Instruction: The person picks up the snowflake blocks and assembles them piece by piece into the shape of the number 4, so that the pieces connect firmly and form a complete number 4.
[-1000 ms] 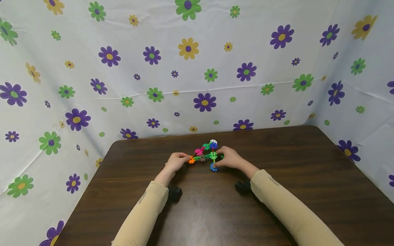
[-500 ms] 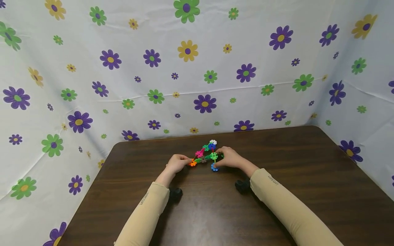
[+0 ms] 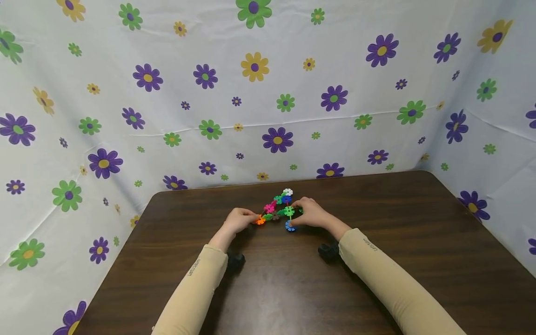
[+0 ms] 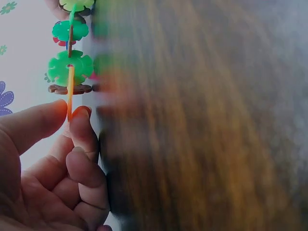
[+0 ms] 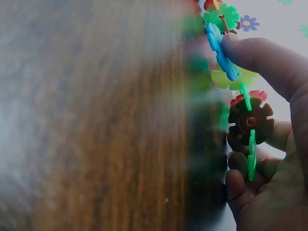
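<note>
Between my two hands stands a linked chain of flower-shaped plastic discs, among them a pink disc, a light green disc and a white disc. My left hand pinches the orange disc at the left end between thumb and fingertip. In the left wrist view a green disc joins directly to it. My right hand has its thumb against the blue disc at the front. Its other fingers curl behind a brown disc and a green disc, partly hidden.
The structure is on a dark wood-grain table. White cloth printed with flowers hangs behind the table and at both sides. A black object shows beneath the right wrist, and another black object beneath the left.
Both hands keep their hold on the disc structure. The left hand and orange disc dip slightly, then rise a little. The whole view shifts slightly.
</note>
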The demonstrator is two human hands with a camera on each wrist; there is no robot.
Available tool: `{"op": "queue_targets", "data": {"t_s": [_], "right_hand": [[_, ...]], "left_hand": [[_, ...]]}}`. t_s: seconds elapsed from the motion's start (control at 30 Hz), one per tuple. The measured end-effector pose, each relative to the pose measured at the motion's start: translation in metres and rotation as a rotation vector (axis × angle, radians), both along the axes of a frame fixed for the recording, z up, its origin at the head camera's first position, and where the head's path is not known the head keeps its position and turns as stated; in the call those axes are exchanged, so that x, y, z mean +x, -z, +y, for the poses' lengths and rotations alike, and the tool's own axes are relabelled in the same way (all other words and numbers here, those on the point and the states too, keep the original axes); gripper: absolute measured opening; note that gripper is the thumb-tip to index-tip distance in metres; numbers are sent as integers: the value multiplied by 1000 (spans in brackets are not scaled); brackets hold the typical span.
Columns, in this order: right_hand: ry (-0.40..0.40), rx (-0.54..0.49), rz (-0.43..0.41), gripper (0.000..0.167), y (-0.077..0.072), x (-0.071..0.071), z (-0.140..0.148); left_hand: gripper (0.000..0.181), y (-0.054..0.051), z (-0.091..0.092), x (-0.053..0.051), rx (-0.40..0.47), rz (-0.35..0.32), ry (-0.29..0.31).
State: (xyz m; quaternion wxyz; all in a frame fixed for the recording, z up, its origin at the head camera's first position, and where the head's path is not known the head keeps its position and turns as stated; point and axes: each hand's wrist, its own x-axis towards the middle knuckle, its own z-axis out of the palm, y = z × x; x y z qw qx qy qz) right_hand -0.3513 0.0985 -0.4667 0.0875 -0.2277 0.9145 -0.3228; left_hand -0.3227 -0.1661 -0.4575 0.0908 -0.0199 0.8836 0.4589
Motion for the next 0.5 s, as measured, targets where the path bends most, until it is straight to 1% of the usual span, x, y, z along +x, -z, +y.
{"op": "queue_targets", "data": {"t_s": [0.27,0.5], "right_hand": [[-2,4,16,63,-2,0,0],[-11,8,27,63,1,0,2]], "left_hand": [[24,-1,0,-1,12,-12,6],[26,-2,-1,-1,29,-28,20]]}}
